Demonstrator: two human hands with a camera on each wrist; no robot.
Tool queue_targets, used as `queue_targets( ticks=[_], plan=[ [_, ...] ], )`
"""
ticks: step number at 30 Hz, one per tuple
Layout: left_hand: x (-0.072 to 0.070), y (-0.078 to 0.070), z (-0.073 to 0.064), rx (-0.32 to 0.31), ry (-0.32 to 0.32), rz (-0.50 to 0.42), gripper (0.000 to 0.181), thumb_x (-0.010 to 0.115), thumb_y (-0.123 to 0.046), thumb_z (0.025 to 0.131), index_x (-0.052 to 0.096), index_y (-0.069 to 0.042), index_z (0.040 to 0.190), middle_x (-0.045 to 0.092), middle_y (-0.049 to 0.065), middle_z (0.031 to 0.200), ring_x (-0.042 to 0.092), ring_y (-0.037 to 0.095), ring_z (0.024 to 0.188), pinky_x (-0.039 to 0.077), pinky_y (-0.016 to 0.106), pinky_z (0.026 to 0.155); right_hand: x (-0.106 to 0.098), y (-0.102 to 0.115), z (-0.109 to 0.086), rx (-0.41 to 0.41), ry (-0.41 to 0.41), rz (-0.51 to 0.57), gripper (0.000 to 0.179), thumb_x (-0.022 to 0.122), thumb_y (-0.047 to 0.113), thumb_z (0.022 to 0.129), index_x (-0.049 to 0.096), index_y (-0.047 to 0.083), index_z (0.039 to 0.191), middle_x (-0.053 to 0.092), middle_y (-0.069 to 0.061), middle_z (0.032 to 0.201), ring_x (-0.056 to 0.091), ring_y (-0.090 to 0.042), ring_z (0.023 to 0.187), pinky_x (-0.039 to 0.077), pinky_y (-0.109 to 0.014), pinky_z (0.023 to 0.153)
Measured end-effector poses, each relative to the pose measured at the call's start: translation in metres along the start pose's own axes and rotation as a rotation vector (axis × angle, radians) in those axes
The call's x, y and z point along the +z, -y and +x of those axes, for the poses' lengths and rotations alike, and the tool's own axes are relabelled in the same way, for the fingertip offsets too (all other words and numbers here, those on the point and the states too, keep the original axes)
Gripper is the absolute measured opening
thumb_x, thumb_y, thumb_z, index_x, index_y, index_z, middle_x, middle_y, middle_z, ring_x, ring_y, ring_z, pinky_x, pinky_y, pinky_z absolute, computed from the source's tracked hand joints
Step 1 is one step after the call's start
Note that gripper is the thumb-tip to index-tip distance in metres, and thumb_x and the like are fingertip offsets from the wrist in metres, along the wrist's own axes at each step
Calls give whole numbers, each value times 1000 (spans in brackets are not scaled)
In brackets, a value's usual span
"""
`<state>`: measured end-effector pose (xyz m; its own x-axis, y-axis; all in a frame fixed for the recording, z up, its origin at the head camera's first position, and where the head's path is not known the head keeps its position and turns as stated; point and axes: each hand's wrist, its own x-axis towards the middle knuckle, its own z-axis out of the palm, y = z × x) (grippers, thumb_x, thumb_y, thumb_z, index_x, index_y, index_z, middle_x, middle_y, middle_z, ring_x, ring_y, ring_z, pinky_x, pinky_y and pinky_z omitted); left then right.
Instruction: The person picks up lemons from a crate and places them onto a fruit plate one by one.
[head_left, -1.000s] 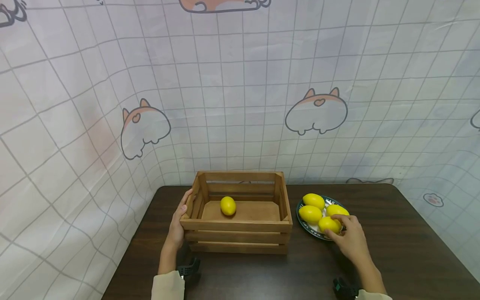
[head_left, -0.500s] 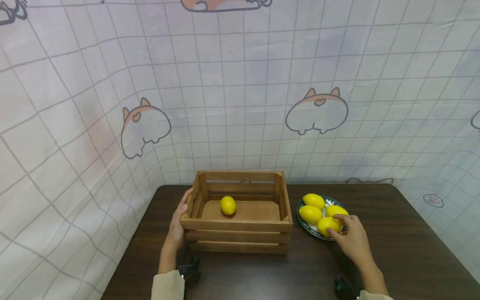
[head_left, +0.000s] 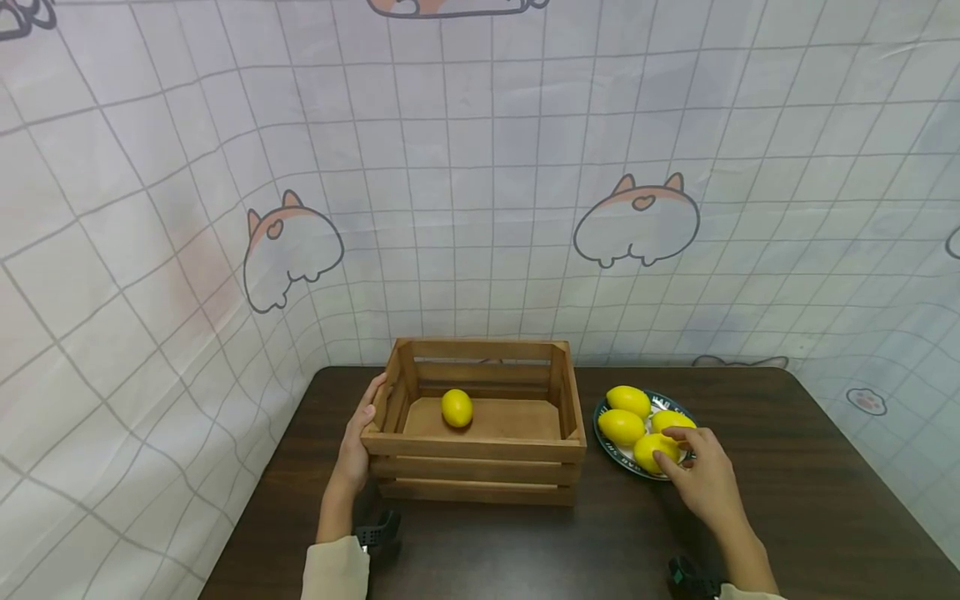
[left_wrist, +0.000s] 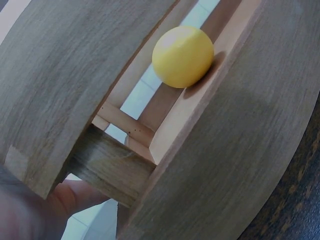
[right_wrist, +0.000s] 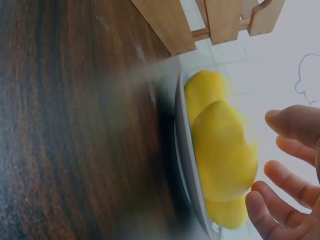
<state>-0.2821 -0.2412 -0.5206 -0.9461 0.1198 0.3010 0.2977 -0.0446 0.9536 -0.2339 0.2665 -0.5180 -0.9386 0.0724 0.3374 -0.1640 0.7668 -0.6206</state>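
Observation:
In the head view my left hand (head_left: 356, 446) lies along the outer left end of a slatted wooden crate (head_left: 476, 472), fingers extended up toward the rim. One lemon (head_left: 457, 408) sits on the crate floor, left of centre; it also shows between slats in the left wrist view. My right hand (head_left: 705, 475) hovers over the right side of a plate (head_left: 628, 465) bearing several lemons. Its thumb and fingers are loosely spread around the front lemon (head_left: 654, 453). In the right wrist view the thumb stands off that lemon (right_wrist: 225, 155), with fingertips close to its edge.
A dark wood table (head_left: 480, 550) carries the crate and, right of it, the plate with dark patterned rim. A white gridded curtain (head_left: 487, 183) with cartoon animals hangs behind and along both sides. Dark straps with devices sit at both wrists.
The front lemon and my right thumb have shifted very slightly left on the plate. The left hand and crate stay in place; the head view tilts slightly.

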Motion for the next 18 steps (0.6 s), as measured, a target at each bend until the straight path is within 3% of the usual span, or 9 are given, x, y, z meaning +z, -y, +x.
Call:
queue_targets(
  ticks=[9,18],
  plan=[
    [-1,0,0,-1,3,-4,57,23,-32,108,24,-24,164,13,5,172,14,37,156,9,68,120,0,11,4,-57,-10,24,32,77,15,91,68,2,119,65,-14,114,68,-30,97,60,-39,77],
    [1,-2,0,0,-3,-1,56,22,-30,108,24,-24,164,13,5,172,12,34,156,8,67,121,-6,36,12,-163,-8,86,26,74,15,93,70,7,118,73,-5,104,63,-4,85,58,-26,75]
  ],
)
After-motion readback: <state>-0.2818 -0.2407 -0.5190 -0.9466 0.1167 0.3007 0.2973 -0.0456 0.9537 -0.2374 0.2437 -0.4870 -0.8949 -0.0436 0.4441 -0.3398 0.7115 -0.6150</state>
